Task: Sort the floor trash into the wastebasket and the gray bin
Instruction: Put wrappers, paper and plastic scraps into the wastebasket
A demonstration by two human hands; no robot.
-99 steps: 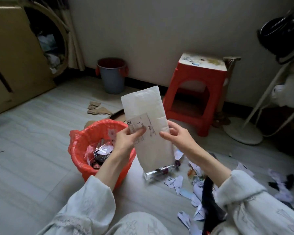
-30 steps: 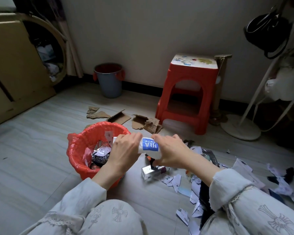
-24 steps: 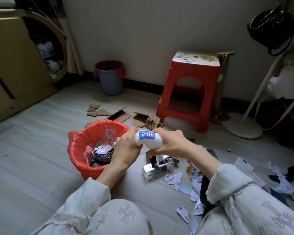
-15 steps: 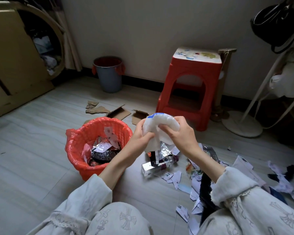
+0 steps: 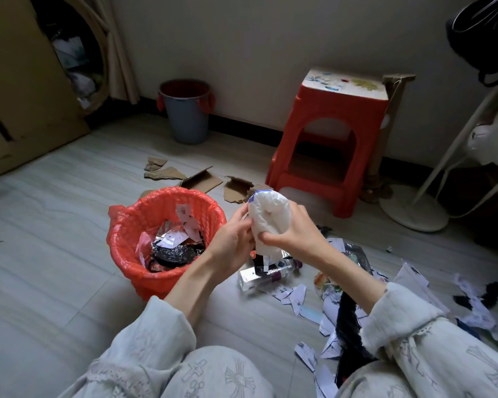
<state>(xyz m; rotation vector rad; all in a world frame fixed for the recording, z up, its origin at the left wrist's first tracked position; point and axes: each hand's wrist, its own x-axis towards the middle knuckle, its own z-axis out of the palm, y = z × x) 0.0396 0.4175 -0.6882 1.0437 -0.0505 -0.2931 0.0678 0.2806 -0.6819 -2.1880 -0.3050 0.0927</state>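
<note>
A: What are the hands doing?

B: The right hand (image 5: 292,235) grips the rolled white plastic mailer bag (image 5: 269,218) around its lower part, fingers curled round it. The left hand (image 5: 233,239) pinches the bag's left edge, thumb and fingers closed on the plastic. The bundle is held in the air, just right of the wastebasket's rim and above the floor litter.

A: How does the bag look?

B: Soft, crinkled, folded over into a fat roll, with a sliver of blue print at the top edge. It looks light and springy, so I'd judge it wants to unroll if let go.

A: And the sorting, how far along?

B: Partway, I'd say. The mesh wastebasket lined with a red plastic bag (image 5: 167,239) already holds crumpled silver foil wrappers (image 5: 173,252) and a few paper scraps. The gray bin with a red liner (image 5: 186,113) stands well apart by the wall; its inside can't be seen from here.

A: What's left?

B: Plenty. Torn brown cardboard pieces (image 5: 202,179) lie between the two containers. A clear plastic bottle (image 5: 266,275) lies on the floor under the hands, and white paper scraps (image 5: 296,297) spread off to the right, with something black among them.
</note>
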